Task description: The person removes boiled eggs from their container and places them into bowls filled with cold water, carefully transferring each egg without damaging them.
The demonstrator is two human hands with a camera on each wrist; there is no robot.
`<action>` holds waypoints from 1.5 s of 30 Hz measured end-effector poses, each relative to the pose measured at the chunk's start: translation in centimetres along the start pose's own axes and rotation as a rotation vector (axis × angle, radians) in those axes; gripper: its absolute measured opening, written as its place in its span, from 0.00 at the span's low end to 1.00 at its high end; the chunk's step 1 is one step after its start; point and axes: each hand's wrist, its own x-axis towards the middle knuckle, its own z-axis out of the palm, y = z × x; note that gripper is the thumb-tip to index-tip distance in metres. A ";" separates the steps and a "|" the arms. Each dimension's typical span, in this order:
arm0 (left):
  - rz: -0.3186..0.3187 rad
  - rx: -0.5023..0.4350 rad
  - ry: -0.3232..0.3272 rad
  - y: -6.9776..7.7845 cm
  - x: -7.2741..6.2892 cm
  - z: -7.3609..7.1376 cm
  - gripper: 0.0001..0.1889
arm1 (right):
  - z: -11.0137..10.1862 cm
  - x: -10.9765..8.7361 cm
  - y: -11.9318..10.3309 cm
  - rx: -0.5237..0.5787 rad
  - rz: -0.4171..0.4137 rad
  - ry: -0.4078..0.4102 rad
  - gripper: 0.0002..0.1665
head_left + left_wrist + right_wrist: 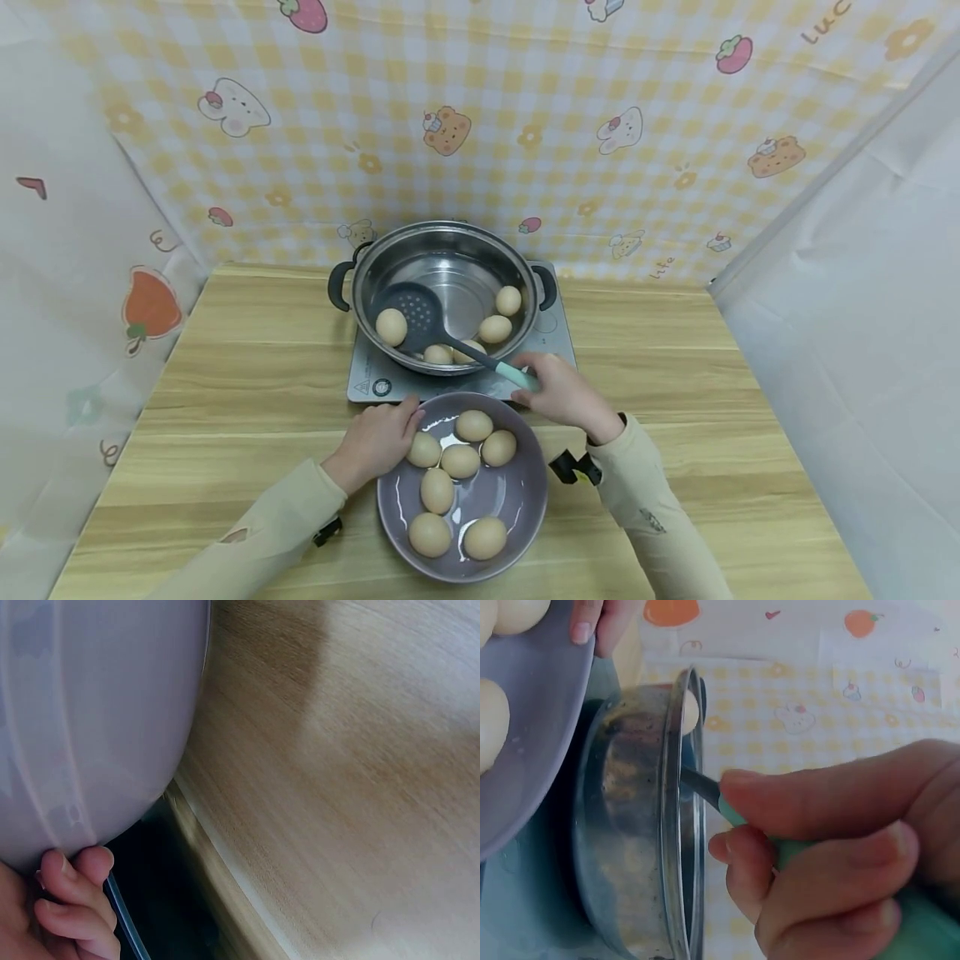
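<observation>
My right hand [558, 390] grips the mint-green handle of a dark grey skimmer [423, 307], also seen in the right wrist view. Its perforated head is inside the steel pot [437, 227], tilted beside an egg [391, 327] that overlaps the head's left edge. Several other eggs, such as one at the right [496, 329], lie in the pot. My left hand [378, 442] holds the far left rim of a purple-grey bowl [501, 492]; in the left wrist view its curled fingers [75, 889] press against the bowl's outside. Several eggs rest in the bowl, one [423, 450] close by that hand.
Under the pot is a grey induction cooktop [558, 333], just behind the bowl. The wooden table [262, 358] runs up to a checked, cartoon-printed backdrop [525, 142]. White sheets [862, 250] stand at both sides. Black handles [339, 286] stick out from the pot.
</observation>
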 end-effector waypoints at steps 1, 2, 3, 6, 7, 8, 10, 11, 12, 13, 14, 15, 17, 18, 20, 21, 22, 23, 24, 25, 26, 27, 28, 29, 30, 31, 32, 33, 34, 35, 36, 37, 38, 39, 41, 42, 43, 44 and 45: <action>0.001 -0.001 0.001 0.0 0.0 0.0 0.10 | 0.0 0.0 0.1 0.005 -0.005 -0.003 0.12; 0.002 -0.002 0.004 0.0 0.0 0.0 0.10 | -0.1 0.0 0.3 0.009 -0.009 -0.006 0.11; 0.003 -0.003 0.007 0.0 0.0 0.0 0.10 | -0.1 0.0 0.3 0.012 -0.012 -0.007 0.10; 0.008 -0.002 0.021 0.1 0.0 0.0 0.10 | -0.2 0.0 0.6 0.042 -0.019 -0.019 0.08; 0.010 -0.001 0.025 0.1 0.0 0.0 0.10 | -0.3 0.0 0.7 0.055 -0.022 -0.024 0.07; 0.012 0.001 0.030 0.1 0.0 0.0 0.10 | -0.4 -0.1 0.7 0.069 -0.022 -0.028 0.07; 0.015 0.003 0.034 0.1 0.0 0.1 0.10 | -0.6 -0.2 0.8 0.090 -0.019 -0.033 0.07; 0.016 0.004 0.037 0.1 0.0 0.1 0.10 | -0.8 -0.3 0.9 0.096 -0.017 -0.035 0.07; 0.016 0.005 0.037 0.1 0.0 0.1 0.10 | -1.0 -0.5 1.0 0.098 -0.014 -0.035 0.07; 0.016 0.007 0.036 0.1 0.1 0.1 0.10 | -1.2 -0.6 0.9 0.096 -0.007 -0.035 0.07; 0.016 0.009 0.037 0.1 0.1 0.1 0.10 | -1.4 -0.8 1.0 0.093 -0.006 -0.033 0.08; 0.016 0.010 0.035 0.0 0.1 0.1 0.10 | -1.6 -1.0 1.0 0.091 -0.005 -0.031 0.08; 0.015 0.011 0.034 0.0 0.1 0.1 0.10 | -2.0 -1.3 1.1 0.083 -0.006 -0.029 0.07; 0.015 0.011 0.033 0.0 0.1 0.1 0.10 | -2.2 -1.5 1.2 0.082 -0.006 -0.029 0.07; 0.012 0.009 0.026 0.0 0.1 0.1 0.10 | -2.5 -1.9 1.3 0.085 0.002 -0.027 0.06; 0.011 0.008 0.023 0.0 0.1 0.1 0.10 | -2.7 -2.1 1.4 0.082 0.009 -0.026 0.06; 0.009 0.008 0.021 0.0 0.1 0.1 0.10 | -2.9 -2.4 1.5 0.076 0.015 -0.024 0.07; 0.008 0.008 0.019 0.0 0.1 0.1 0.10 | -3.1 -2.6 1.6 0.072 0.021 -0.023 0.07; 0.007 0.009 0.018 0.0 0.1 0.1 0.10 | -3.3 -2.9 1.6 0.063 0.030 -0.019 0.08; 0.005 0.010 0.016 0.0 0.1 0.1 0.10 | -3.5 -3.2 1.7 0.054 0.036 -0.015 0.08; 0.005 0.011 0.015 0.0 0.1 0.1 0.10 | -3.7 -3.5 1.7 0.046 0.042 -0.012 0.08; 0.005 0.012 0.015 0.0 0.2 0.2 0.10 | -3.9 -3.8 1.8 0.036 0.040 -0.007 0.08; 0.005 0.013 0.015 0.0 0.1 0.2 0.10 | -4.0 -4.1 1.8 0.031 0.040 -0.004 0.07; 0.007 0.014 0.015 0.0 0.2 0.2 0.10 | -4.2 -4.4 1.8 0.022 0.038 0.001 0.08; 0.008 0.014 0.016 0.0 0.2 0.2 0.10 | -4.4 -4.7 1.8 0.016 0.033 0.006 0.08; 0.008 0.012 0.016 0.0 0.2 0.2 0.10 | -4.5 -5.1 1.8 0.015 0.032 0.009 0.08; 0.009 0.013 0.018 0.0 0.2 0.2 0.10 | -4.6 -5.4 1.8 0.015 0.032 0.011 0.09; 0.011 0.015 0.023 -0.1 0.2 0.2 0.10 | -4.7 -5.7 1.9 0.010 0.027 0.015 0.10; 0.011 0.015 0.025 -0.1 0.2 0.2 0.10 | -4.8 -6.1 1.9 0.010 0.024 0.016 0.10; 0.011 0.015 0.026 -0.1 0.2 0.2 0.10 | -4.8 -6.4 1.9 0.007 0.023 0.018 0.11; 0.010 0.014 0.026 -0.1 0.1 0.2 0.10 | -4.9 -6.8 1.9 0.012 0.021 0.016 0.11; 0.009 0.014 0.025 -0.1 0.1 0.1 0.10 | -5.0 -7.1 2.0 0.017 0.021 0.013 0.10; 0.009 0.015 0.026 -0.1 0.1 0.1 0.10 | -5.0 -7.5 2.0 0.016 0.021 0.015 0.10; 0.007 0.014 0.025 -0.1 0.1 0.1 0.10 | -5.1 -7.8 2.0 0.011 0.020 0.017 0.10; 0.005 0.016 0.023 -0.1 0.1 0.1 0.10 | -5.1 -8.5 2.0 -0.001 0.024 0.021 0.11; 0.005 0.018 0.025 -0.1 0.1 0.2 0.10 | -5.1 -8.9 2.0 -0.008 0.025 0.024 0.11; 0.005 0.021 0.027 -0.1 0.1 0.2 0.10 | -5.2 -9.2 2.0 -0.017 0.027 0.026 0.11; 0.006 0.023 0.029 -0.1 0.2 0.2 0.09 | -5.2 -9.5 2.1 -0.029 0.030 0.030 0.11; 0.006 0.024 0.031 -0.1 0.2 0.2 0.09 | -5.2 -9.9 2.1 -0.033 0.028 0.029 0.12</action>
